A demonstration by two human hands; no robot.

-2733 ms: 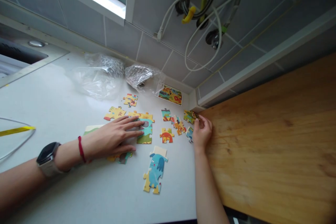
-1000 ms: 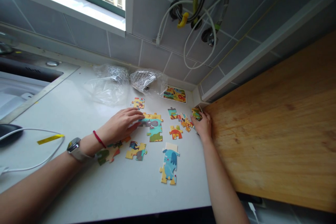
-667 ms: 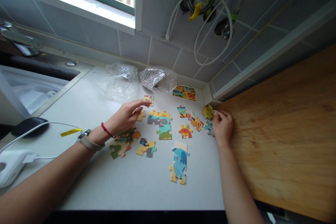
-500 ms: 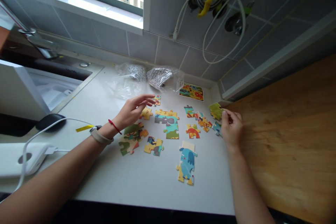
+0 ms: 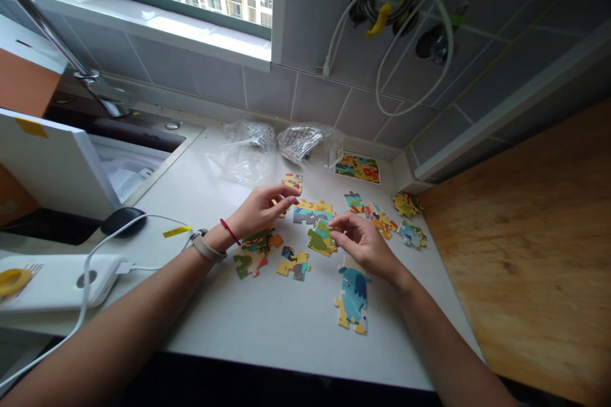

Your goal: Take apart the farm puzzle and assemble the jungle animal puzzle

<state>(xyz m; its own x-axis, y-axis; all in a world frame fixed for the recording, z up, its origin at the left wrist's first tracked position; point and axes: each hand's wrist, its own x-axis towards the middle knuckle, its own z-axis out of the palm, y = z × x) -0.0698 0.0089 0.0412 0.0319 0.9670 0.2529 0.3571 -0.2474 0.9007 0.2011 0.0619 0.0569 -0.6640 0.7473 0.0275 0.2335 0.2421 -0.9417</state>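
Observation:
My right hand (image 5: pixel 365 245) pinches a green puzzle piece (image 5: pixel 321 238) over the joined hippo pieces (image 5: pixel 308 212) in the middle of the white counter. My left hand (image 5: pixel 267 206) hovers just left of them, fingers apart and holding nothing. Below my right hand lies the joined blue elephant (image 5: pixel 352 292). Nearer the left hand are a yellow and grey piece pair (image 5: pixel 293 264) and green pieces (image 5: pixel 251 261). Orange giraffe-patterned pieces (image 5: pixel 382 221), a blue piece (image 5: pixel 411 234) and a stack of green-yellow pieces (image 5: pixel 407 205) sit to the right.
Clear plastic bags (image 5: pixel 300 143) and a picture card (image 5: pixel 357 167) lie along the wall. At the left are a black mouse-like object (image 5: pixel 123 221), a white power strip (image 5: pixel 57 280) with a cable, and the sink. A wooden surface (image 5: pixel 534 254) borders the right.
My right hand has moved left from the right-side pieces to the middle, carrying the green piece. The view has shifted slightly, and my left hand remains beside the middle pieces.

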